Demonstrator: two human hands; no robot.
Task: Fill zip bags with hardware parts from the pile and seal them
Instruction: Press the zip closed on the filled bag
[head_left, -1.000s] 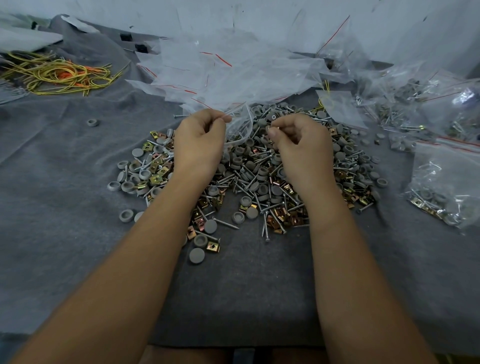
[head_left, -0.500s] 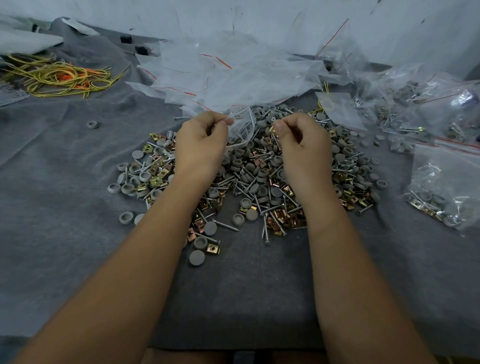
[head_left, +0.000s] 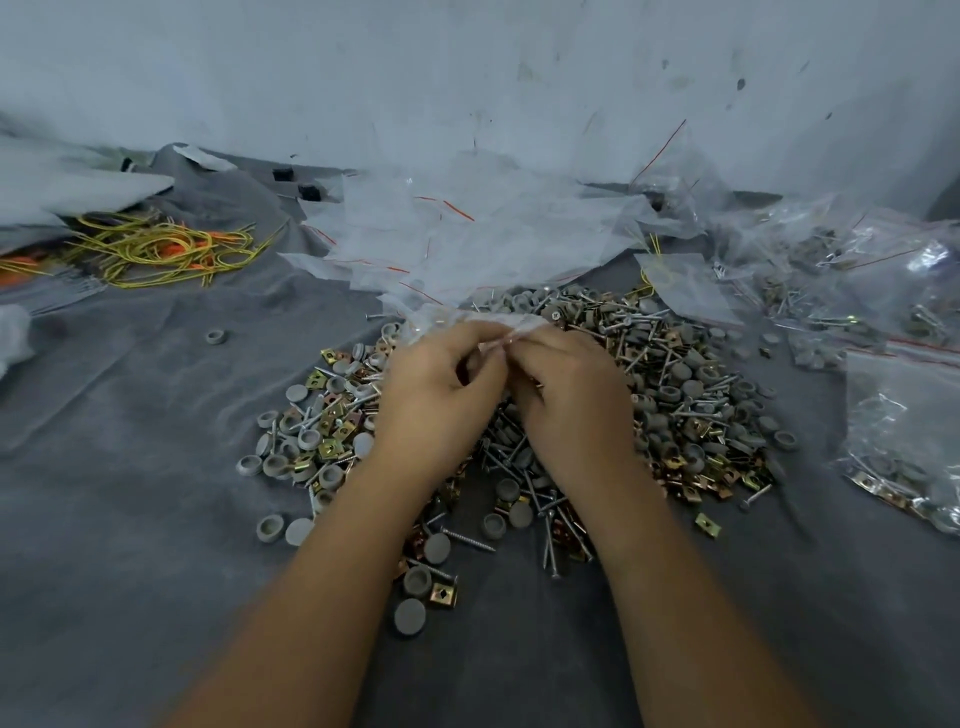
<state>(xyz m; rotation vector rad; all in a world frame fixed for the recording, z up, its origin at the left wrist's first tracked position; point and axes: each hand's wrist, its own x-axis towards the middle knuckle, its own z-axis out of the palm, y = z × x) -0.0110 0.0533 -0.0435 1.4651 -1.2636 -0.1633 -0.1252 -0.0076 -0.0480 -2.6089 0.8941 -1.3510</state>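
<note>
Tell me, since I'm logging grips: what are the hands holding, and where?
Both the left hand and right hand pinch one clear plastic zip bag by its near edge.

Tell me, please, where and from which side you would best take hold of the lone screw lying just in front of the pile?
Take the screw at mid-shaft with a thumb-and-finger grip from above. It lies flat on the gray cloth, pointing left to right, with bare cloth on both long sides, so fingers can close across the thin shaft. Its ends sit near a gray cap and other pieces, which leaves less room there.
</note>
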